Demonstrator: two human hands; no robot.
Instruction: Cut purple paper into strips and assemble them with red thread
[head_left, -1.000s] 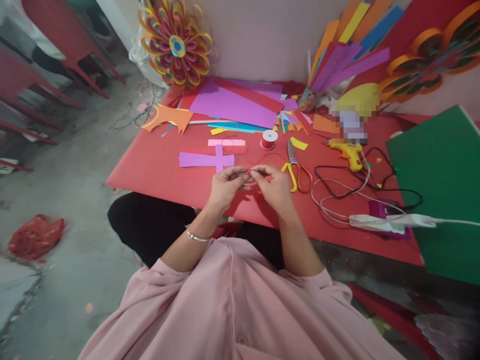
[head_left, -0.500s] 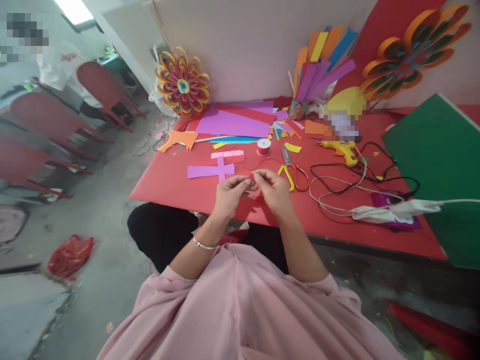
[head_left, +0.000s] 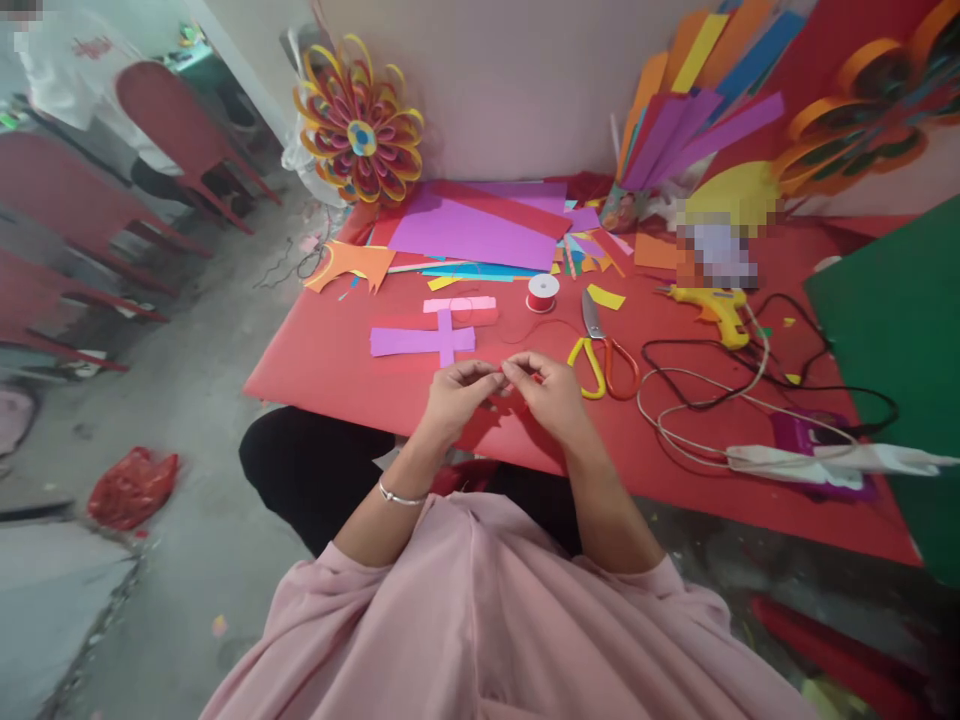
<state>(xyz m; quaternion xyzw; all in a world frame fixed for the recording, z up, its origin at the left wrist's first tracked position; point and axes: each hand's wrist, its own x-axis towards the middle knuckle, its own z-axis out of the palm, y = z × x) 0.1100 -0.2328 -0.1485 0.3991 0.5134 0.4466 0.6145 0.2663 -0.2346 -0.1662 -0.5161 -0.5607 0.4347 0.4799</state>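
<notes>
My left hand [head_left: 452, 402] and my right hand [head_left: 553, 398] meet fingertip to fingertip over the front of the table. Both are closed in a pinch on red thread [head_left: 534, 336], most of it hidden by the fingers. A line of it runs on the tabletop toward a white-topped spool [head_left: 543, 292]. Right of my right hand lie scissors [head_left: 592, 325] with one yellow and one red handle. Beyond my left hand are crossed purple paper strips [head_left: 409, 341] and a pink strip [head_left: 459, 303].
Cords [head_left: 667, 400] and a yellow glue gun [head_left: 716, 308] lie on the right of the red table [head_left: 300, 350], near a green board [head_left: 892, 320]. Purple sheets [head_left: 480, 225] and a paper flower [head_left: 362, 138] are at the back. A person [head_left: 82, 80] is at the upper left.
The view has shifted a little closer to the table. My fingertips have moved slightly, and the red strands that hung below my right hand are now mostly hidden.
</notes>
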